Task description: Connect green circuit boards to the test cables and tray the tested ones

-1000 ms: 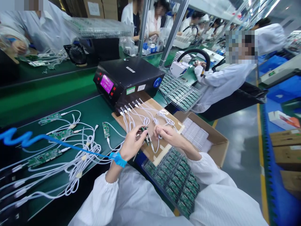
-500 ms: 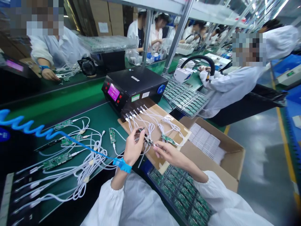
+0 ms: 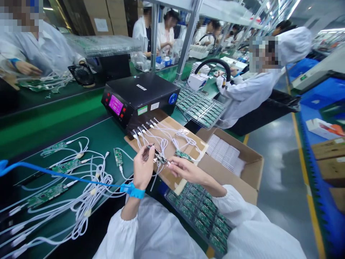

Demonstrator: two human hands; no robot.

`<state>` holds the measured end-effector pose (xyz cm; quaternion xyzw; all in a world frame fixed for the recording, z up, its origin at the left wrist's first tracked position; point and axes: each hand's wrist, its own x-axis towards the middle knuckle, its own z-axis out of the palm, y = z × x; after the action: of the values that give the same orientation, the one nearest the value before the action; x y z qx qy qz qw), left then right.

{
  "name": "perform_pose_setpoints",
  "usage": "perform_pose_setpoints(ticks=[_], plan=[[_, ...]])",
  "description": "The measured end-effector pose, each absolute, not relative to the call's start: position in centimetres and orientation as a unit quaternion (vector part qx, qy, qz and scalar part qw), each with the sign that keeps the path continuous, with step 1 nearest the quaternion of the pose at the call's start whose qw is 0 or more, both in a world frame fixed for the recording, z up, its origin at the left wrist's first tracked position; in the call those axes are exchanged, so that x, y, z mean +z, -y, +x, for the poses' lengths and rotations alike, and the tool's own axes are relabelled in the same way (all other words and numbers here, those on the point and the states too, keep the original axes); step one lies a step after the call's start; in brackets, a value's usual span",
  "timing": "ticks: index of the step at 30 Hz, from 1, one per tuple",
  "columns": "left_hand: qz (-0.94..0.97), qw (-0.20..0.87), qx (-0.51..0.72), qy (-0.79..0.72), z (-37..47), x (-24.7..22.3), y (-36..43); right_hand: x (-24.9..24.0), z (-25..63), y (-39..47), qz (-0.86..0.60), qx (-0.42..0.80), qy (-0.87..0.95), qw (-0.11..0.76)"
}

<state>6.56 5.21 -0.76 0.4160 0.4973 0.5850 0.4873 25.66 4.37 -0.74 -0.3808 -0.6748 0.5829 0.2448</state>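
Left hand (image 3: 142, 167) has its thumb and fingers clamped on a small green-and-silver circuit board (image 3: 161, 157), held up over a flat brown cardboard sheet (image 3: 167, 178). Right hand (image 3: 188, 169) has its fingertips pinched together on a small pale piece (image 3: 169, 163) right at the board's near end — too tiny to tell if that's a plug or part of the board. So the board sits tilted between the two hands, in front of the wearer.

Just past the right fingers there's another green circuit board (image 3: 183, 154) lying on the cardboard, next to a tangle of thin white cables (image 3: 163, 144). Those run back to a black metal box (image 3: 140, 90) with a lit purple screen (image 3: 116, 104) and a round blue sticker (image 3: 173, 98).

Left wrist wears a bright blue wristband (image 3: 133, 190), with a blue cord (image 3: 67, 175) heading off to the left. Under that cord, the dark green worktop (image 3: 91, 129) has a messy bundle of white cables (image 3: 83, 205) and a few more boards, incl. a long green one (image 3: 44, 194) with a white lead at its end. A small upright-ish green one (image 3: 118, 157) lies nearer the left hand.

Below the right forearm is a dark plastic compartment tray (image 3: 179, 211) full of green boards. Right of the cardboard sits an open brown carton (image 3: 239, 187) with rows of thin white pieces (image 3: 222, 151) — and beyond it, a co-worker in a white coat (image 3: 250, 90) at the bench.
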Motion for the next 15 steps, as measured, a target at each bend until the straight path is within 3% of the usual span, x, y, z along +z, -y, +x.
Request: perform_pose_setpoints(ticks=[8, 11, 15], plan=[[0.314, 0.416, 0.656, -0.546, 3.7, -0.5, -6.7, -0.5, 26.7, -3.9, -0.361, 0.614, 0.679, 0.177], [0.304, 0.440, 0.650, -0.539, 3.4, -0.1, -7.0, 0.0, 26.9, -3.6, -0.404, 0.494, 0.752, 0.163], [0.311, 0.505, 0.614, -0.521, 5.4, 0.3, -7.0, 1.2, 27.9, -4.8, -0.332, 0.382, 0.849, 0.151]])
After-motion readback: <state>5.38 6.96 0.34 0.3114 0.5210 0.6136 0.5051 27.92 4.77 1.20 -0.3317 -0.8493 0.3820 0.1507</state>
